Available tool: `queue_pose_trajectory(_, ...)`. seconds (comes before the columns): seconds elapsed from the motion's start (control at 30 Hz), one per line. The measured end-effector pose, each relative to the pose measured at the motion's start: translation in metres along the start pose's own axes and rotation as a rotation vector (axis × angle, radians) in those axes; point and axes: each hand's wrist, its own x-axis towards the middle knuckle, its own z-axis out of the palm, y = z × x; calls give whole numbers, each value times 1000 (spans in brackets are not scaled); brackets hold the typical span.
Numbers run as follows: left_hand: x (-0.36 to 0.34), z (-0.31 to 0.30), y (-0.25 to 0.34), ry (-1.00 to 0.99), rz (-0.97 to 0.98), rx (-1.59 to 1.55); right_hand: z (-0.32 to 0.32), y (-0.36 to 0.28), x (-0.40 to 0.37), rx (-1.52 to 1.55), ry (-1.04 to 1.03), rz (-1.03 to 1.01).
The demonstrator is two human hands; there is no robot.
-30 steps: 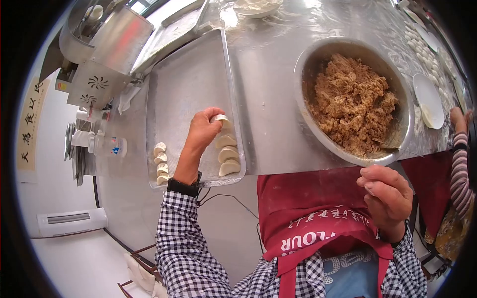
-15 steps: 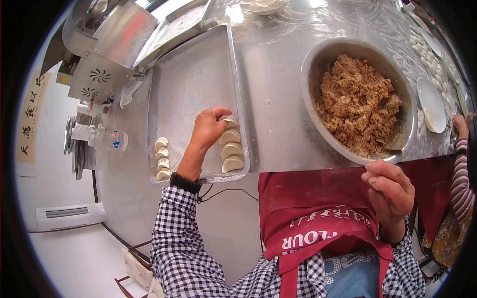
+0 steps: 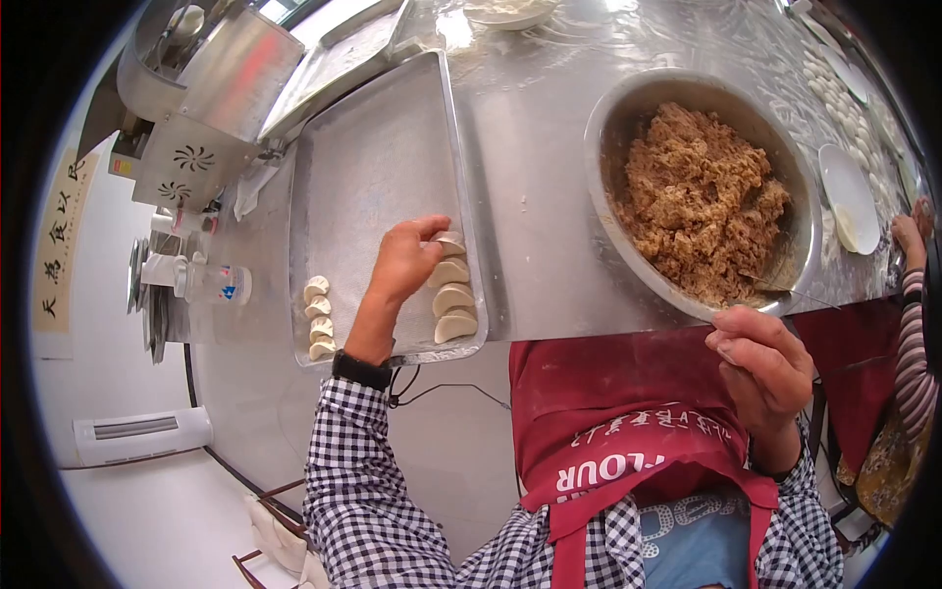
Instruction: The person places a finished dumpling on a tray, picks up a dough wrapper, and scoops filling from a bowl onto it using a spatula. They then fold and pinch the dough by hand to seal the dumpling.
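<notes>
My left hand (image 3: 404, 257) is closed at the right side of a floured metal tray (image 3: 368, 147), its fingertips on a crescent dumpling (image 3: 450, 242). That dumpling tops a column of several larger dumplings (image 3: 452, 297). Several smaller pleated dumplings (image 3: 319, 306) line the tray's lower left. My right hand (image 3: 770, 368) is curled, thumb and fingers together, just below the near rim of a big steel bowl (image 3: 599, 182). Whatever it may hold is hidden. Brown minced filling (image 3: 702, 201) is heaped in the bowl, and a thin metal utensil (image 3: 775, 289) leans on its rim.
A steel machine (image 3: 211, 88) and a plastic jar (image 3: 218, 283) stand left of the tray. On the right are a white oval dish (image 3: 850, 196), several small dough pieces (image 3: 844, 108) and a co-worker's hand (image 3: 913, 231). A floury plate (image 3: 510, 12) sits at the back.
The whole view has shifted slightly. My left hand stays at the same dumpling on the tray, and my right hand remains curled near the bowl's rim.
</notes>
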Motion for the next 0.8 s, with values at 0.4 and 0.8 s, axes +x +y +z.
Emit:
queue_pose_trajectory(0.4,-25,-17,-7,-37,-141,-99,-3,2,1,16,22,7)
queue_pose_trajectory(0.8,-25,-2,1,67,-71,182,-4,4,-2,1,32,11)
